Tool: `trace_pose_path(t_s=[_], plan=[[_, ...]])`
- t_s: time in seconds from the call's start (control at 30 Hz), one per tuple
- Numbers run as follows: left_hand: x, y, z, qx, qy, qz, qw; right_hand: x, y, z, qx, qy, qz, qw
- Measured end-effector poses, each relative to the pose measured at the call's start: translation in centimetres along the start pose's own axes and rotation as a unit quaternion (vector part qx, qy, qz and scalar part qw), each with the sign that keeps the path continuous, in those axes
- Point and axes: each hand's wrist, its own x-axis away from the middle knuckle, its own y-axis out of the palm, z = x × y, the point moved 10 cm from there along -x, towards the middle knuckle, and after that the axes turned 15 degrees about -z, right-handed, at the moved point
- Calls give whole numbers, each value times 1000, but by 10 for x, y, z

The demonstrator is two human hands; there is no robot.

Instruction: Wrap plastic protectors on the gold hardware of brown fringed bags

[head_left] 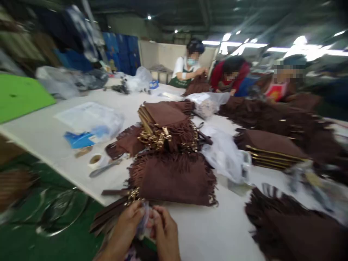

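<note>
My left hand (126, 224) and my right hand (165, 232) are close together at the table's near edge. Pinched between their fingers is a small, crumpled piece of clear plastic (144, 219), perhaps a little bag; blur hides its exact kind. Just beyond lies a brown fringed bag (174, 177) with gold clasps on its left side. Brown straps (108, 214) hang over the edge beside my left hand. Behind that bag rises a stack of similar brown bags (168, 116) with gold zippers and clasps.
A tape roll (95, 161), scissors-like metal tool (104, 169) and blue packet (78, 139) lie left. Plastic bags (224, 152), zippered bags (274, 145) and a fringed pile (304, 228) occupy the right. Several co-workers (187, 69) work across the white table (212, 228).
</note>
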Motion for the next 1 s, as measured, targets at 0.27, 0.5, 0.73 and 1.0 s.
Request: trace_pose_path(t_s=[0.27,0.5,0.73,1.0], plan=[[-2,-3,1,50,11,-27,998,-21,15,4,-115,37,-41,992],[-3,-11,0,28,26,-7,999,-36,20,16,-158,28,-12,987],[-3,-13,-20,82,6,-8,997,-32,16,19,-103,23,34,994],[2,-23,-29,74,0,32,997,-36,14,20,-65,22,111,991]])
